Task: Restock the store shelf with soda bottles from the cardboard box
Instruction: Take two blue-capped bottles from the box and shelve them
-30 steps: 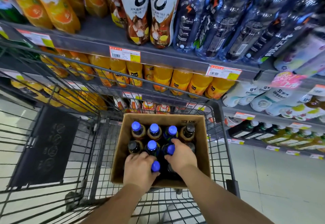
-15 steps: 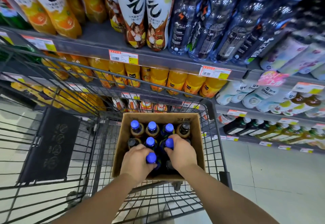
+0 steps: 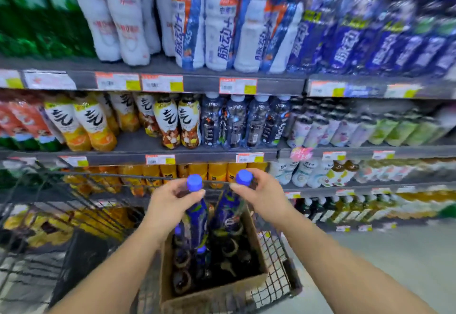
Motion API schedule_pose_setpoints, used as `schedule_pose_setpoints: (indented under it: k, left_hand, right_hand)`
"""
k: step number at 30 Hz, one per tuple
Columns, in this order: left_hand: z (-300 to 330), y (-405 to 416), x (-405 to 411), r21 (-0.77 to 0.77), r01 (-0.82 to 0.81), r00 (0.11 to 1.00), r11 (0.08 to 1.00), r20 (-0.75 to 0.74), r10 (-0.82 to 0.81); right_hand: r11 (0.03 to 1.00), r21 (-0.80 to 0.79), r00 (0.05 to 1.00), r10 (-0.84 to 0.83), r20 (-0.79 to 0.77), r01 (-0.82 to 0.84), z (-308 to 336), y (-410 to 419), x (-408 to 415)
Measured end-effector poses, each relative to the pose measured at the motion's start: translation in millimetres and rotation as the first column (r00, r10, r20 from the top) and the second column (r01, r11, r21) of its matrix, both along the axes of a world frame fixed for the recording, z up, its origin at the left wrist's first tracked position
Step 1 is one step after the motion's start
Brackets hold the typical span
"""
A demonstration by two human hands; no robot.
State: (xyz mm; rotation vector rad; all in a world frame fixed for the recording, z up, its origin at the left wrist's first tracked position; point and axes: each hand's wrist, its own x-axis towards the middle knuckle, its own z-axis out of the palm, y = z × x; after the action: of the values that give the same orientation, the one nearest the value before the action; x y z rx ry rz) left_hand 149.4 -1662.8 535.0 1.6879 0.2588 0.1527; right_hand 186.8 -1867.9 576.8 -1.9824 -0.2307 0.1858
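- While two soda bottles are being raised out of the cardboard box (image 3: 212, 296), the step in hand looks like the lift-out, with shelving yet to come.
- Left hand (image 3: 170, 199) is closed round the neck of one blue-capped bottle (image 3: 197, 217), fingers wrapped just under the cap, at about 11 o'clock from the box.
- Right hand (image 3: 261, 194) is closed the same way on a second blue-capped bottle (image 3: 229, 212), at about 1 o'clock from the box.
- Both bottles hang upright side by side, close together, their lower ends level with the box's far rim; whether they have cleared the rim I cannot tell.
- Count: two bottles in hand, one per hand. Inside the box at least two more blue caps (image 3: 201, 249) show, plus several dark tops; blur prevents an exact count.
- One box, sitting in one wire shopping cart (image 3: 274, 271).
- Next move, as I judge it: carry both bottles forward, toward 12 o'clock, to a shelf (image 3: 197, 157) gap and stand them upright without knocking neighbours.
- At least four shelf levels are visible ahead, packed with other drinks; no matching blue-capped row is clearly visible.
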Motion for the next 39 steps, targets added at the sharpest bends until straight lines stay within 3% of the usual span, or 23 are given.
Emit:
schedule_pose_setpoints:
  k: [4, 12, 20, 23, 28, 39]
  left_hand:
    - [64.9, -31.6, 26.9, 0.052, 0.147, 0.979, 0.988, 0.137, -0.153]
    - [136.0, -185.5, 73.0, 0.045, 0.332, 0.900, 0.942, 0.285, -0.331]
    - [149.1, -490.2, 103.0, -0.117, 0.541, 0.809, 0.833, 0.344, -0.477]
    - [160.4, -611.7, 113.4, -0.187, 0.619, 0.768, 0.763, 0.351, -0.536]
    - [182.7, -791.2, 134.9, -0.178, 0.718, 0.676, 0.673, 0.408, -0.613]
    - [198.0, -1121.8, 262.6, -0.172, 0.853, 0.510, 0.492, 0.465, -0.723]
  right_hand:
    - [0.987, 0.158, 0.992, -0.049, 0.113, 0.031, 50.0, -26.7, 6.7]
    - [0.955, 0.216, 0.936, -0.255, 0.242, 0.204, 111.5, -184.9, 16.2]
    - [0.853, 0.072, 0.780, -0.504, 0.372, 0.517, 131.2, -474.2, -2.3]
    - [0.780, -0.024, 0.716, -0.561, 0.416, 0.625, 147.1, -588.6, -10.0]
    - [0.613, -0.001, 0.544, -0.700, 0.463, 0.790, 164.7, -760.3, -12.8]
    - [0.387, -0.022, 0.333, -0.760, 0.558, 0.922, 186.0, -1069.8, 85.6]
